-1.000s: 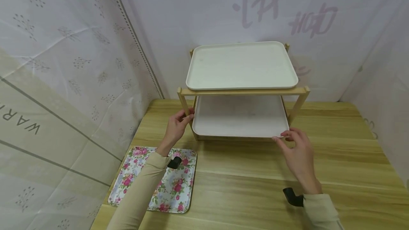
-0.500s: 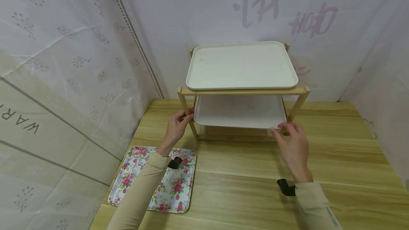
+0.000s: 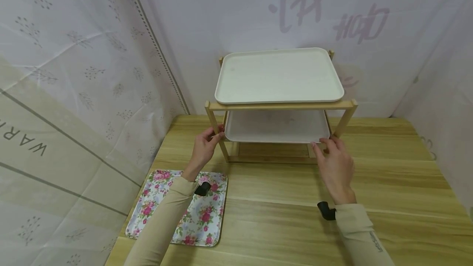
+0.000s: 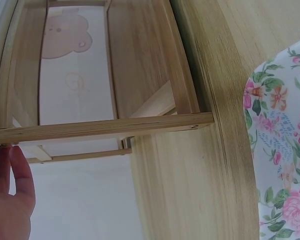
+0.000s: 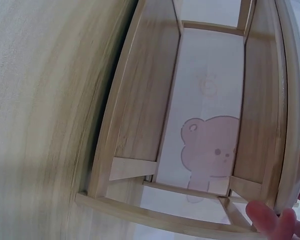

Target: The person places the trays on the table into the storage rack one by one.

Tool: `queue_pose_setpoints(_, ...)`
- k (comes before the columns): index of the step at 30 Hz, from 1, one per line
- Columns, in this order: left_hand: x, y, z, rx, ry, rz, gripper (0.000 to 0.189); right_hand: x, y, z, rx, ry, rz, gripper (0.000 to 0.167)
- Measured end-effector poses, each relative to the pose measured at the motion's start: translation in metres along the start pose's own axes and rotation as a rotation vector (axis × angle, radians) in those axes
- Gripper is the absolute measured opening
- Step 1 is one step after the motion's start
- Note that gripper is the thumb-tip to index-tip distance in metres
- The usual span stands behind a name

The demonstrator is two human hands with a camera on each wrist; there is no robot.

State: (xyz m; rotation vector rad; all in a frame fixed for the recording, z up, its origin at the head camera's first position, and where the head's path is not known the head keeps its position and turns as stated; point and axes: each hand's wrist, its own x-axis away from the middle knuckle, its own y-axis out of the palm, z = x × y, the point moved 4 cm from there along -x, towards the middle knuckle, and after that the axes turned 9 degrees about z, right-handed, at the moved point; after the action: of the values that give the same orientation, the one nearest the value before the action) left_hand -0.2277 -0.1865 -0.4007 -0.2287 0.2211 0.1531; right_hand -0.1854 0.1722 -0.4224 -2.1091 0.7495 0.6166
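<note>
A wooden two-tier rack [image 3: 281, 106] stands at the back of the table. One white tray [image 3: 279, 75] lies on its upper tier, and a second white tray [image 3: 277, 128] sits on the tier below, partly hidden under the upper one. My left hand [image 3: 201, 150] grips the rack's left front post, thumb in front and fingers behind. At the lower tray's front right corner, my right hand [image 3: 335, 167] pinches the edge between thumb and fingers. In the right wrist view its thumb [image 5: 262, 217] shows by the tray edge.
A floral tray [image 3: 207, 216] lies on the wooden table [image 3: 273, 216] at the left, under my left forearm. Printed cloth [image 3: 207, 7] hangs behind the rack and along both sides. Beneath the lower tray is the rack's wooden bottom shelf [image 3: 273, 150].
The lower white tray has slid back into the rack, uncovering the bottom shelf. My right hand has moved forward and slightly left with it. The left hand has stayed on the post.
</note>
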Motion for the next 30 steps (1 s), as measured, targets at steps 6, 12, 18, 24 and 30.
queue_pose_setpoints(6,-0.001,0.000,0.000,-0.017,-0.007,0.004,0.031,-0.004,0.004,-0.001,0.003,-0.007,-0.007,0.030)
queue_pose_setpoints(12,-0.001,0.000,0.000,-0.021,-0.016,0.008,0.031,-0.007,0.006,-0.002,-0.005,0.003,-0.032,0.031)
queue_pose_setpoints(18,0.000,0.000,0.001,-0.024,-0.026,0.012,0.031,-0.009,0.009,-0.002,-0.004,0.019,-0.042,0.031)
queue_pose_setpoints(24,0.001,0.000,0.001,-0.032,-0.023,0.014,0.031,-0.010,0.012,0.000,0.004,0.025,-0.042,0.032)
queue_pose_setpoints(30,0.000,0.000,0.002,-0.033,-0.021,0.013,0.031,-0.011,0.013,0.000,0.008,0.020,-0.029,0.033)
